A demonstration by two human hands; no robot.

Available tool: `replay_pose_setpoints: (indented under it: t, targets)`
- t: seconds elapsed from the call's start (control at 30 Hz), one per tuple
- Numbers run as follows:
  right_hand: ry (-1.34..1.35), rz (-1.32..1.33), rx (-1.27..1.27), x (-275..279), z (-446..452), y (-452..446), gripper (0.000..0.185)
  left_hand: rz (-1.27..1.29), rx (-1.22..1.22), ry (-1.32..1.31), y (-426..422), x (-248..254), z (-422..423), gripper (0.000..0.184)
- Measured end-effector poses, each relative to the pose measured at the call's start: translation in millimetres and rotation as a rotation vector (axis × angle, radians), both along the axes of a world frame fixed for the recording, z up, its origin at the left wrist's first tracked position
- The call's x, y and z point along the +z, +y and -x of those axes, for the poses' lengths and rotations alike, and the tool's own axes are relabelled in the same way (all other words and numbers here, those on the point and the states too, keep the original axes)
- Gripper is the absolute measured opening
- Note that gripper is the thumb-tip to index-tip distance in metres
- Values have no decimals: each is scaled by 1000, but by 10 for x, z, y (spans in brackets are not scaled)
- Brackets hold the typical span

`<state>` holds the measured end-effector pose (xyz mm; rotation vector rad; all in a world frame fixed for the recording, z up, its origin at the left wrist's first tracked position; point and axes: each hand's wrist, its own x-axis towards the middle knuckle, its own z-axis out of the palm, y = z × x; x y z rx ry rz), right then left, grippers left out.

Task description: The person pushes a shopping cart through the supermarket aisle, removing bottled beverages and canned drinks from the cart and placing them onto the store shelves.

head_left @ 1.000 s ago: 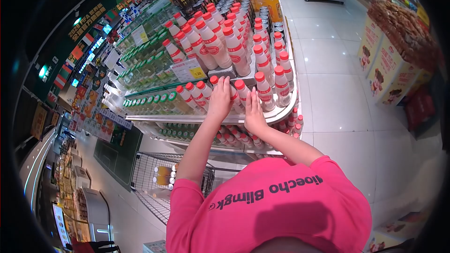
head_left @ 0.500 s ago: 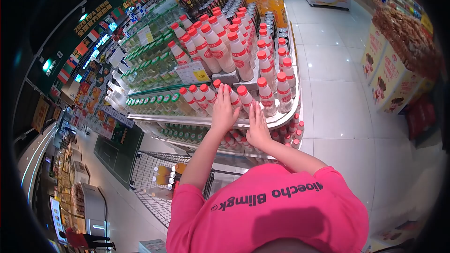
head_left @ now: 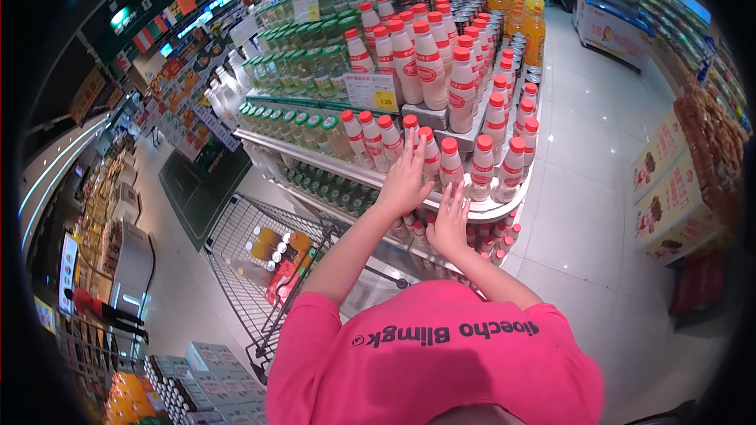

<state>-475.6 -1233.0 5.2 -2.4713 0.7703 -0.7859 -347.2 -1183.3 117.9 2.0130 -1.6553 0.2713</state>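
My left hand (head_left: 405, 179) reaches over the front edge of the display shelf, its fingers stretched out against small red-capped bottles in the front row. One such bottle (head_left: 430, 159) stands just beside its fingers. To the right, my right hand (head_left: 450, 224) is at the shelf lip (head_left: 492, 210), fingers spread. Its fingertips lie at the lower part of another red-capped bottle (head_left: 450, 164); whether they touch it I cannot tell. The bottles stand upright, with pale contents and red labels. Neither hand is wrapped round a bottle.
A shopping cart (head_left: 236, 248) with drinks and a red package stands left of me. Green-capped bottles (head_left: 295, 127) fill the shelf's left side, behind a price sign (head_left: 370, 93). Boxes (head_left: 669, 189) stand across the tiled aisle (head_left: 575, 212). A person in red (head_left: 90, 304) is far left.
The view has swung left, so the shelf sits further right and more of the cart shows. My fingers are more spread, and both hands remain at the front bottles.
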Motion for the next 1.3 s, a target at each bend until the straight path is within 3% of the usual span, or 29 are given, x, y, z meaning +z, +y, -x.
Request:
replay_pose_setpoints:
  t: [0.2,0.3,0.4,0.57,0.7,0.83,0.93,0.97,1.07,1.1,1.3]
  targets:
    - [-53,49,119,-28,169,-17,95,-43,44,153,918,-290,165,77]
    - [-111,85,269,-5,265,68,81,-72,291,285,1548,-420,253,70]
    - [-109,57,483,9,244,207,63,7,618,249,2254,-732,258,61]
    - [-13,-9,926,-129,-141,561,53,-47,1102,89,3327,-961,613,44]
    - [-25,-20,1116,-139,-509,937,49,-228,1410,251,3898,-1112,936,36]
    - [-109,25,1135,-52,-894,1211,40,-96,1329,162,4117,-1097,1002,35]
    - [-99,38,1074,-106,-1177,1323,30,-270,1415,463,4256,-963,827,38]
    - [-213,87,1021,-107,-1257,1366,20,-226,1479,378,4325,-998,782,41]
    - [60,43,952,35,-1409,1457,19,-450,1468,631,4639,-934,565,45]
    - [16,91,935,36,-1472,1498,23,-527,1452,719,4714,-914,479,47]
    - [379,52,889,43,-1771,1593,24,-491,1234,1042,4962,-1119,243,47]
